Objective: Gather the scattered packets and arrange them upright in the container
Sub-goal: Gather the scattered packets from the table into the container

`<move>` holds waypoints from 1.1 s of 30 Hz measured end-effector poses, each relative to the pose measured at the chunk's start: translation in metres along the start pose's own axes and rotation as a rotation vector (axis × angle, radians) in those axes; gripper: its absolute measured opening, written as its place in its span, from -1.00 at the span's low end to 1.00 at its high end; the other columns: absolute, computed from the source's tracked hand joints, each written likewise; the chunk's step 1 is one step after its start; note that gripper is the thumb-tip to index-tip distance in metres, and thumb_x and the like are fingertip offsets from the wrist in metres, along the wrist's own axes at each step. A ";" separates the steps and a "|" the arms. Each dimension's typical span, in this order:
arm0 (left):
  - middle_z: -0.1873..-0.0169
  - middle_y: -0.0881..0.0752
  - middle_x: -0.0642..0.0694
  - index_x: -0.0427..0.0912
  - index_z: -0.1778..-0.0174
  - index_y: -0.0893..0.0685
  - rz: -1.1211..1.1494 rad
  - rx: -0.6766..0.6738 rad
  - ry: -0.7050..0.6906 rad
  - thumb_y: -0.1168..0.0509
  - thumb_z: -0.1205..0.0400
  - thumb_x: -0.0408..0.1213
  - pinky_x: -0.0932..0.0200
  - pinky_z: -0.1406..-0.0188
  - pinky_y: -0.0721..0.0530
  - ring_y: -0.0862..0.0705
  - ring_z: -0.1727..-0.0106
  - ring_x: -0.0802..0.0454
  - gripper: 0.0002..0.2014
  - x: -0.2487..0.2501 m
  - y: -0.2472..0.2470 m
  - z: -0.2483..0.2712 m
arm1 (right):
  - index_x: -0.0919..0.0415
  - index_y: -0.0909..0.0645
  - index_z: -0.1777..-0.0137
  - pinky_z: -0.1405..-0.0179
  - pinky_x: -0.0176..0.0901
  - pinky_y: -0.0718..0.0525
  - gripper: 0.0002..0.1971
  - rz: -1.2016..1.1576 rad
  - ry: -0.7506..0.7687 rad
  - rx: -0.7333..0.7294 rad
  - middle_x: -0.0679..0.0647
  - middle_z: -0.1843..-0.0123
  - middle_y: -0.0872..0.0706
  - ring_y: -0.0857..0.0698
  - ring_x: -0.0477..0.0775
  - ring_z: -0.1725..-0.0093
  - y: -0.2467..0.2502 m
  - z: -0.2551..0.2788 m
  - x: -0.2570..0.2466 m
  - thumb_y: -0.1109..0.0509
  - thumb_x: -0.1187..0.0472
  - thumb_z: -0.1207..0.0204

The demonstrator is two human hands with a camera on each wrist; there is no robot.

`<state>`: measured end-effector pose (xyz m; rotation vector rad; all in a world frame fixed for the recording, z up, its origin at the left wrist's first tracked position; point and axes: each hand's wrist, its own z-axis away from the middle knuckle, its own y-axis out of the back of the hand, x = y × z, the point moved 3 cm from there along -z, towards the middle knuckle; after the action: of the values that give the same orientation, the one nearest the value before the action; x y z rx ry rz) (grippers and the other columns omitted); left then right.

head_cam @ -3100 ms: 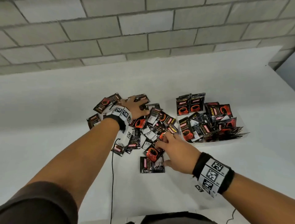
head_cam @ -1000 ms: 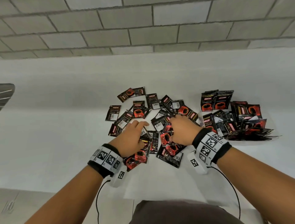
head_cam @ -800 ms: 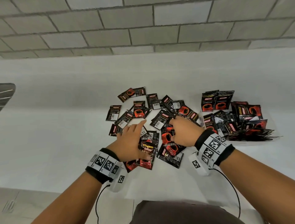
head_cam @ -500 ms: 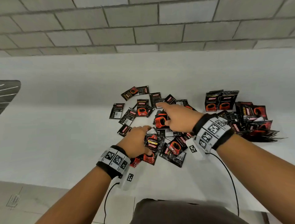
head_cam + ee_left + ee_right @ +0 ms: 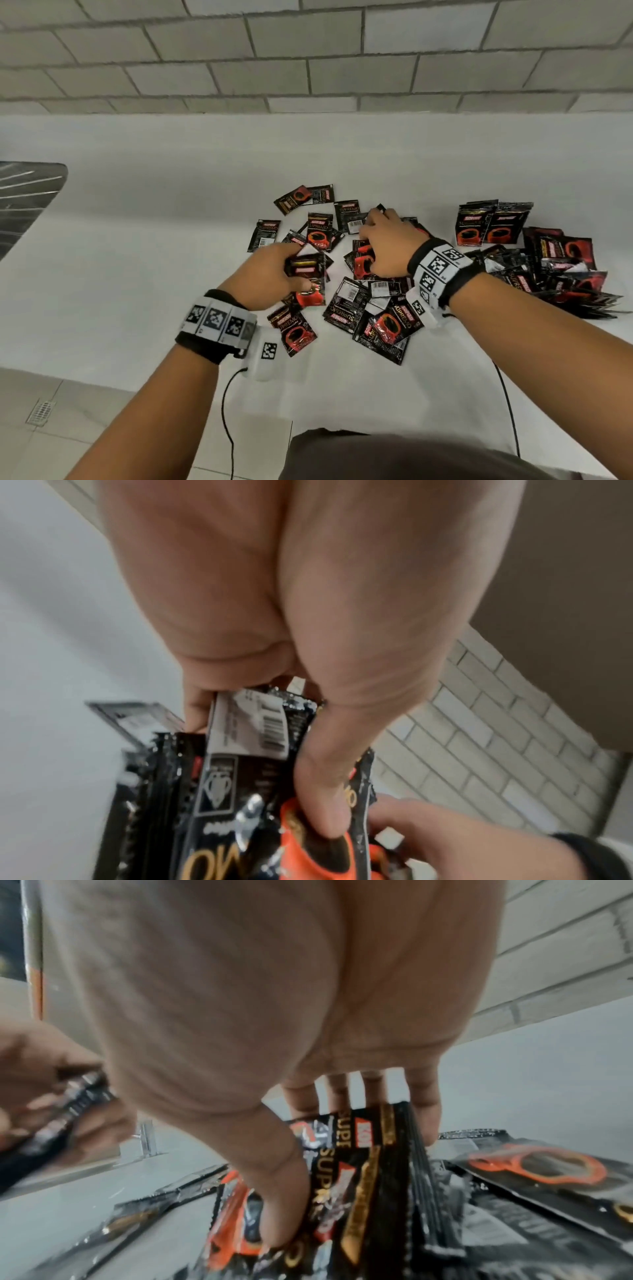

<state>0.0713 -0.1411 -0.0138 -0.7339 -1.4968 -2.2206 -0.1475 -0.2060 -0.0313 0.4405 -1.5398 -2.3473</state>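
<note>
The left hand (image 5: 270,274) is clenched around a small stack of packets (image 5: 308,277), the thumb (image 5: 322,799) pressed on the front of a red-and-black sachet and the fingers curled behind; at least three packets are counted in this stack in the left wrist view. The right hand (image 5: 383,246) is closed on a second bundle (image 5: 363,263), pinched between thumb (image 5: 284,1191) and fingers (image 5: 424,1118) and held on edge above the pile; four or five packets are seen in it, though an exact count cannot be made.

About a dozen loose packets (image 5: 346,305) are left lying flat on the white table (image 5: 137,274), some overlapping: roughly seven beyond the hands and five nearer the person. To the right, the container (image 5: 582,305) is barely made out under a heap of packets; two packets (image 5: 489,224) are stood upright at its far left end, while the rest inside lie tilted or flat, too jumbled to count.

Open table is seen to the left of the pile and beyond it up to the block wall (image 5: 308,61). The near table edge (image 5: 102,380) is met just below the left wrist, with tiled floor (image 5: 51,428) beneath. A dark grooved object (image 5: 24,202) is cut off at the left border.
</note>
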 end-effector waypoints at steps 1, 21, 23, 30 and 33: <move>-0.02 -0.73 0.09 -0.05 -0.17 -0.72 -0.050 0.020 0.016 -0.58 -0.57 -0.21 0.14 -0.10 -0.68 -0.72 0.01 0.16 -0.72 -0.004 0.006 -0.002 | 0.13 -0.50 -0.41 -0.23 0.15 -0.66 -0.50 -0.040 0.016 0.014 0.16 -0.39 -0.52 -0.51 0.22 -0.35 0.001 0.002 0.000 -0.45 0.18 -0.45; -0.25 -0.50 -0.08 -0.05 -0.48 -0.61 -0.334 -0.023 0.074 -0.62 -0.50 -0.18 -0.11 -0.39 -0.57 -0.51 -0.30 -0.13 -0.38 -0.029 -0.025 -0.025 | 0.27 -0.44 -0.37 -0.34 0.09 -0.54 -0.50 -0.125 -0.128 -0.052 0.25 -0.37 -0.40 -0.43 0.33 -0.41 -0.023 0.062 0.001 -0.42 0.17 -0.44; -0.12 -0.53 -0.06 -0.08 -0.33 -0.69 -0.275 -0.012 0.059 -0.62 -0.50 -0.23 0.07 -0.20 -0.56 -0.58 -0.16 -0.07 -0.52 -0.029 -0.017 -0.024 | 0.26 -0.43 -0.38 -0.06 -0.01 -0.63 -0.51 -0.184 -0.085 -0.033 0.12 -0.14 -0.54 -0.57 0.22 -0.21 -0.023 0.065 0.002 -0.42 0.25 -0.46; -0.02 -0.76 -0.06 -0.05 -0.11 -0.72 -0.148 0.029 0.120 -0.62 -0.52 -0.18 0.00 0.00 -0.73 -0.77 0.01 -0.07 -0.69 -0.013 0.021 -0.026 | 0.09 -0.50 -0.32 0.00 -0.07 -0.59 -0.69 -0.513 0.099 0.182 -0.05 -0.04 -0.65 -0.64 -0.01 -0.05 -0.006 0.120 0.014 -0.45 0.20 -0.63; 0.13 -0.79 0.02 -0.02 -0.06 -0.68 -0.091 0.117 0.074 -0.61 -0.54 -0.16 0.24 0.27 -0.61 -0.76 0.21 0.10 -0.72 0.020 0.032 -0.026 | -0.04 -0.57 -0.30 -0.09 -0.15 -0.71 -0.70 -0.765 0.085 0.273 -0.20 -0.08 -0.75 -0.73 -0.19 -0.08 0.008 0.163 0.053 -0.49 0.16 -0.62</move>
<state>0.0680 -0.1776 0.0137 -0.5516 -1.6365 -2.1779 -0.2617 -0.0957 0.0331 1.3864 -1.8907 -2.5625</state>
